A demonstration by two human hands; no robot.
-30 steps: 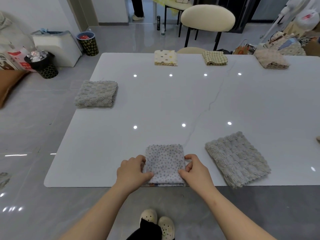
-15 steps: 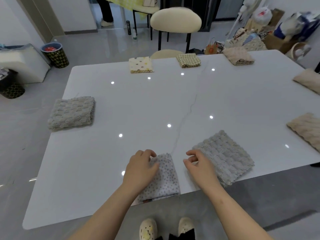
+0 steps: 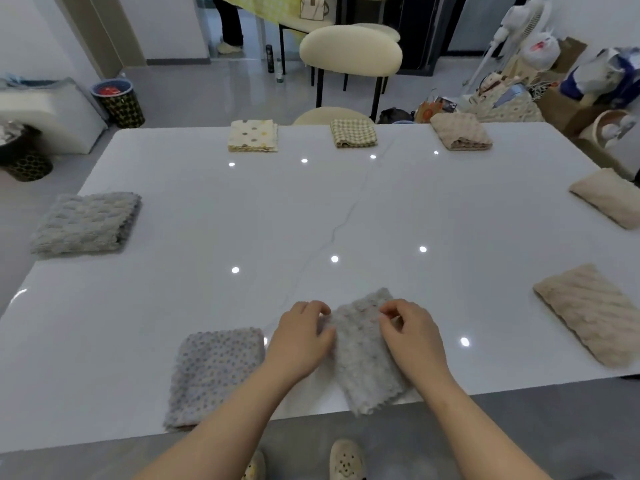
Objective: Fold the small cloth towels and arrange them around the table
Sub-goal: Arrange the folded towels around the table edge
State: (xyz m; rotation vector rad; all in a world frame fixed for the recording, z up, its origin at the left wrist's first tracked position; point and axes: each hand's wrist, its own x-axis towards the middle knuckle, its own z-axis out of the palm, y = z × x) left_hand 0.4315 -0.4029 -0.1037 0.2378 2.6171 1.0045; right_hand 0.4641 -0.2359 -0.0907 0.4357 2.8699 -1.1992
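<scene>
Grey towel (image 3: 363, 362) lies askew, long axis running near-to-far; left hand (image 3: 300, 339) and right hand (image 3: 412, 337) pinch its sides.

White table (image 3: 346, 209); eight folded towels (image 3: 214, 372) at edges: three far, two right, one left, two near.

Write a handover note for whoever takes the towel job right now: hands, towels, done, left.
Left hand: fingers curled on the left edge of the grey fluffy towel, askew at the table near edge.
Right hand: pinches its upper right part.
Folded and placed: speckled towel left of it; left-edge towel; spotted towel, checked towel, beige towel along the far edge; far tan towel, near tan towel at the right edge.
Left: probably just straighten the grey fluffy towel; no unfolded towel in view.
</scene>
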